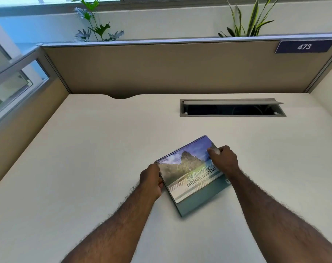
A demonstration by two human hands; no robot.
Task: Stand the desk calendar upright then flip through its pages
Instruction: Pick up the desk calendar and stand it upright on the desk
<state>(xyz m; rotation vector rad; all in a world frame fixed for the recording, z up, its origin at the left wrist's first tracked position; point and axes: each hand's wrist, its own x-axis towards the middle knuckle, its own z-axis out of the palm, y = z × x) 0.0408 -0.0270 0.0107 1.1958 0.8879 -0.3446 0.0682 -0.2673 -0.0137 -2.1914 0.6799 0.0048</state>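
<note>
A spiral-bound desk calendar (188, 173) lies flat on the white desk (85, 158), turned a little clockwise, its wire binding along the far edge. The cover shows a mountain scene and the words "Amazing Natural Scenery". A teal cardboard base sticks out below the cover. My left hand (152, 180) grips the calendar's left edge near the binding. My right hand (223, 159) holds the right edge near the upper right corner, thumb on the cover.
An open cable hatch (232, 108) is set into the desk behind the calendar. A beige partition (161, 67) with a "473" sign (303, 46) closes the back. Plants (96, 25) stand behind the partition. A glass panel (13, 80) runs along the left.
</note>
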